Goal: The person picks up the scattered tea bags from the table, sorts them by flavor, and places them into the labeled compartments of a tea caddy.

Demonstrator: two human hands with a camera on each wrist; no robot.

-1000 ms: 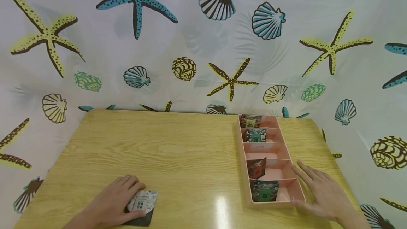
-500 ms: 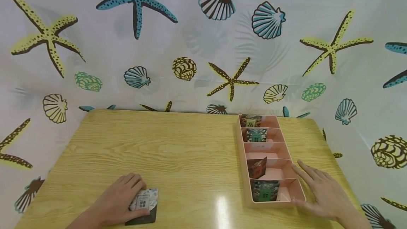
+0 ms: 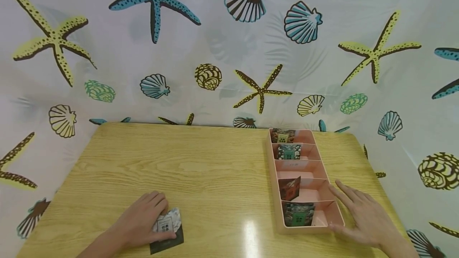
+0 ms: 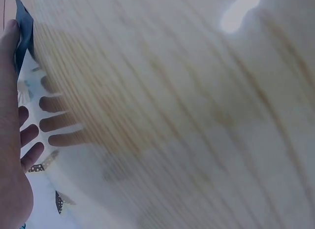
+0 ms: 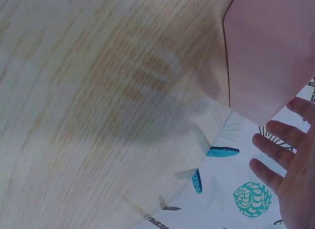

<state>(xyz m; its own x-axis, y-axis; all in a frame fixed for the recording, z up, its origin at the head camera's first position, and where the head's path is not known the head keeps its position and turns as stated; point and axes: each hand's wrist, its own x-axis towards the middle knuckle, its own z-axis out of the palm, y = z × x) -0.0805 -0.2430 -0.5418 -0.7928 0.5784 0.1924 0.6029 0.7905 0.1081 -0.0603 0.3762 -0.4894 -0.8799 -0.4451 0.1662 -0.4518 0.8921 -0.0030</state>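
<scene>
My left hand pinches a small flat sachet between thumb and fingers at the front left of the table. The sachet is white-patterned above and dark below, with a printed square label. Seen edge-on in the left wrist view, the dark packet stands by the thumb, with the other fingers spread apart from it. On the other side, my right hand rests at the near right corner of a pink divided box, fingers spread along its side. The right wrist view shows fingertips right at the box's edge.
Several compartments run front to back in the box. Sachets stand in the two nearest ones, a green one and a red one, and in the two farthest. The middle compartment shows a pale label. Patterned cloth surrounds the wooden table.
My left hand has shifted slightly to the right and away from me, carrying the sachet, which has turned a little. The right hand and the box have stayed put.
</scene>
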